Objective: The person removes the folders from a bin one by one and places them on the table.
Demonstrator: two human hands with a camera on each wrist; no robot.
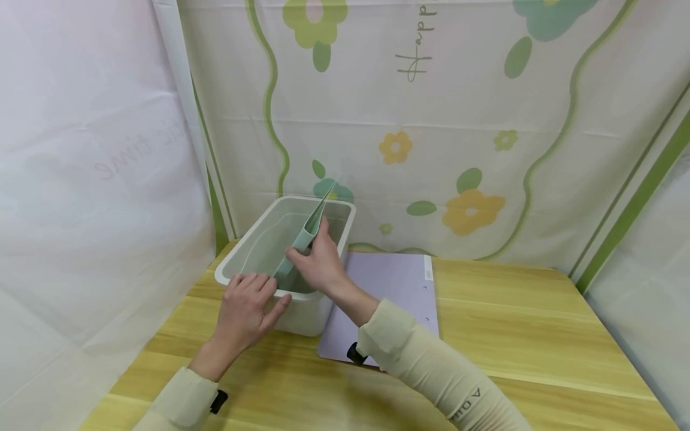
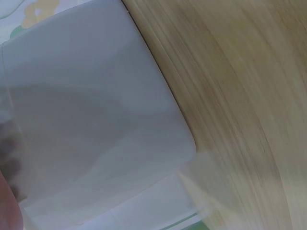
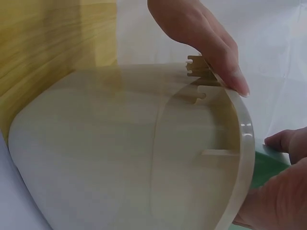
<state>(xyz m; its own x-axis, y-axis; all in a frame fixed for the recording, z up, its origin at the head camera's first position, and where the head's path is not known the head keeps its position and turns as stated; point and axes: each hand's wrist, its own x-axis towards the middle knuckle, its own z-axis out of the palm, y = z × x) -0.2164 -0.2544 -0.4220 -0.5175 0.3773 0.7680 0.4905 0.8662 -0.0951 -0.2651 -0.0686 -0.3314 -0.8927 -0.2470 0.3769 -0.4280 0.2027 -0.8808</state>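
Note:
A pale green folder [image 1: 303, 240] slants over a white plastic bin [image 1: 302, 317], its lower end inside and its upper end above the far rim. My right hand [image 1: 322, 257] holds it around the spine, thumb on the near side; the covers fan slightly apart at the top. My left hand [image 1: 245, 308] grips the bin's near rim, fingers over the edge and thumb outside. In the right wrist view, the left thumb [image 3: 232, 79] lies against the rim. The left wrist view shows mostly the bin's outer wall [image 2: 96, 105]. The folder's lower end is partly hidden.
A lilac folder [image 1: 388, 281] with a white label lies flat on the wooden table [image 1: 517, 335], right of the bin and partly under the right forearm. A flower-printed curtain [image 1: 431, 149] hangs behind the table, and white sheeting [image 1: 97, 197] borders the left side.

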